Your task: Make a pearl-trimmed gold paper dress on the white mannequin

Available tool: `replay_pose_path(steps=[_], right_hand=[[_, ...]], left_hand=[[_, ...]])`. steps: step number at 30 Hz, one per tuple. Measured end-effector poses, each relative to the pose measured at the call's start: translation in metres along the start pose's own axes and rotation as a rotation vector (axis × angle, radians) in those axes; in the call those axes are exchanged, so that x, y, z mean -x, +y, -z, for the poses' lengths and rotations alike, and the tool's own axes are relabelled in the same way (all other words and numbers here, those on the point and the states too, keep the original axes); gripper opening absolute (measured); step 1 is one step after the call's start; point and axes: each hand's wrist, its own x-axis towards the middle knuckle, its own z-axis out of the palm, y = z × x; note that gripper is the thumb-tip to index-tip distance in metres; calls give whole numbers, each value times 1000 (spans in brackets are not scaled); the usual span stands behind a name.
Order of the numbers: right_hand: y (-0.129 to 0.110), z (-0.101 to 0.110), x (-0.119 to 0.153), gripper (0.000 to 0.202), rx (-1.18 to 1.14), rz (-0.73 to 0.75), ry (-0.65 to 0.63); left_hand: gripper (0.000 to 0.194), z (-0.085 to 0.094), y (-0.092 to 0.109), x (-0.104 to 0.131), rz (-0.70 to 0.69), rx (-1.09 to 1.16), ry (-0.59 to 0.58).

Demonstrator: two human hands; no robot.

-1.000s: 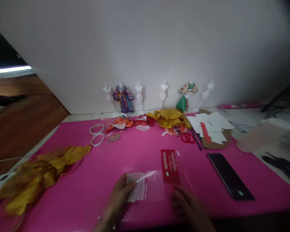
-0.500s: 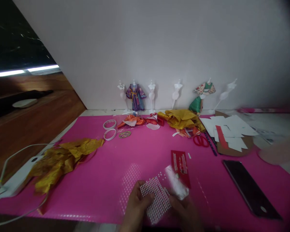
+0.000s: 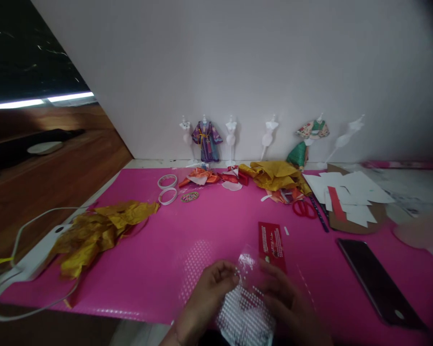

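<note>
A clear sheet of small pearl beads (image 3: 245, 315) is between my two hands at the bottom centre, its upper end see-through with a few scattered beads. My left hand (image 3: 212, 290) has thumb and fingers pinched together at the sheet's upper left edge, near the loose beads; whether a bead is between the fingertips is too small to tell. At the right edge, my right hand (image 3: 286, 300) holds the sheet with bent fingers. Just beyond, a red card with rows of beads (image 3: 272, 242) lies on the pink table cover (image 3: 147, 269).
Gold fabric (image 3: 104, 230) and a white power strip (image 3: 36, 259) lie left. Tape rolls (image 3: 168, 196) and orange scraps (image 3: 202, 177) sit farther back, before small mannequins (image 3: 231, 137). Red scissors (image 3: 304, 209), paper pieces (image 3: 353, 192) and a dark phone (image 3: 378, 283) are right.
My left hand has moved up to the sheet's upper part, its fingers now pinched there. The sheet has shifted down and right and turned, and my right hand has moved up along it.
</note>
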Motion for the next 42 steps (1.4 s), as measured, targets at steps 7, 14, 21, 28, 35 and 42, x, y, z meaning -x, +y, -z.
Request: replay_pose_path(steps=[7, 14, 21, 28, 35, 42], right_hand=[[-10, -2, -1, 60, 30, -8, -48], [-18, -7, -5, 54, -44, 64, -86], [-21, -4, -16, 55, -50, 76, -63], [-24, 1, -21, 62, 34, 55, 1], [-39, 14, -28, 66, 190, 185, 214], [-64, -8, -44, 10, 887, 623, 153]], left_hand=[[17, -5, 0, 4, -31, -2, 35], [22, -2, 6, 6, -40, 18, 48], [22, -7, 6, 0, -77, -11, 80], [22, -6, 0, -9, -31, 56, 159], [21, -2, -7, -14, -13, 9, 187], [23, 5, -14, -26, -23, -48, 174]])
